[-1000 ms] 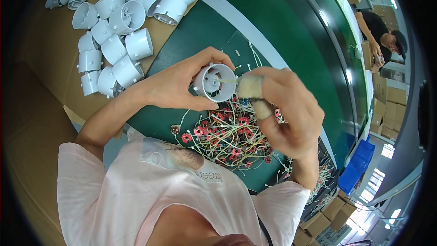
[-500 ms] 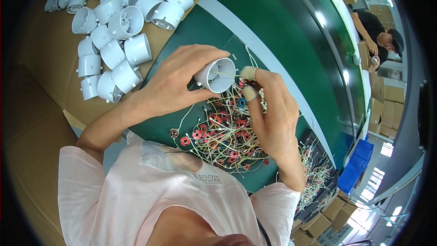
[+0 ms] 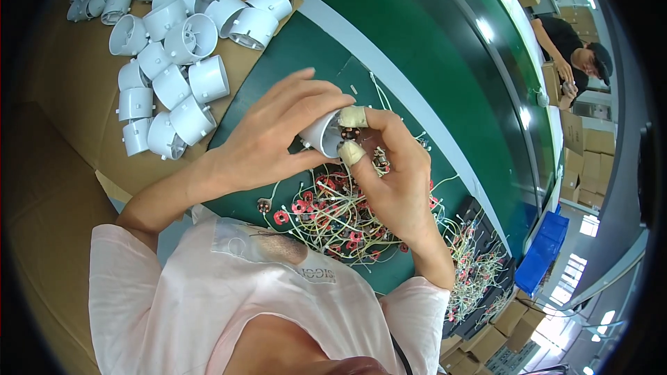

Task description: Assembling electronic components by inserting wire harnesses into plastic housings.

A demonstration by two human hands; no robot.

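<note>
My left hand grips a white plastic cylinder housing between thumb and fingers, its open end turned toward the right. At that mouth my right hand pinches a small dark round motor with coppery spots, between a thumb and finger that wear beige fingertip covers. Whether the motor is partly inside the rim cannot be made out. Below both hands lies a tangled pile of small wired motors, with red round faces and pale leads.
Many similar white housings lie on cardboard at the left. A dark tray holds more wired parts at the lower right. Beyond the pale edge strip runs a green conveyor belt. A co-worker sits across it, near a blue bin.
My right hand has moved left and brought the motor up to the housing's mouth. The lead that stretched through the housing is no longer visible. My left hand's upper fingers have lifted somewhat.
</note>
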